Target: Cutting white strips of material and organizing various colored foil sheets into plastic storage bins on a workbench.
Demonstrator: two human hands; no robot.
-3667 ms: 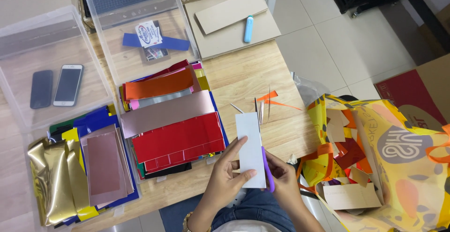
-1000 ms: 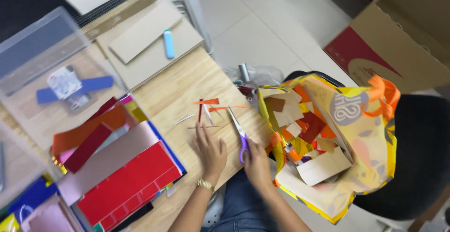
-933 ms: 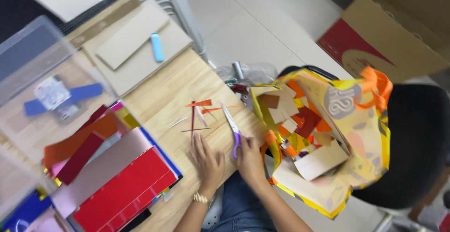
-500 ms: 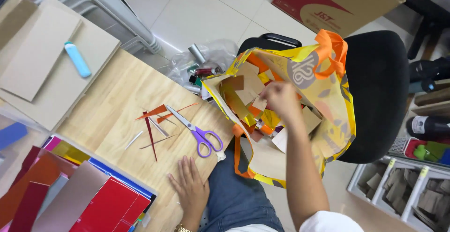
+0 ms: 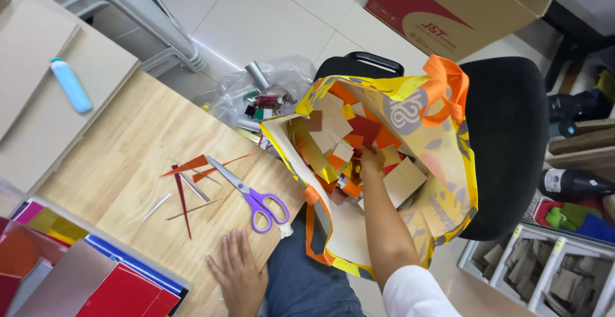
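the right hand [image 5: 371,160] was deep inside the yellow and orange tote bag [image 5: 442,144], which sat on the black office chair [image 5: 512,125] just right of the wooden table [image 5: 134,157]. its fingers were curled down among the paper and card scraps [image 5: 339,137] filling the bag; whether they were pinched on a piece or only touching could not be told, as the fingertips were buried in the pile. a tan card piece [image 5: 405,181] lay just right of the wrist, red and orange scraps just above the knuckles.

the left hand [image 5: 238,272] lay flat on the table's near edge, fingers spread and holding nothing. the purple-handled scissors [image 5: 253,195] rested just above it, long axis running diagonally, blades pointing up-left and handles towards the bag. so the left hand was the nearer one to the scissors, the right well apart from them with the bag's rim between.

thin paper offcut strips [image 5: 186,189] in red, orange and white were scattered beside the blades. stacked coloured sheets [image 5: 96,285] lay at lower left, a blue glue stick [image 5: 70,85] on cardboard at upper left, and a clear plastic bag of small items [image 5: 262,96] on the floor beyond the table's corner.
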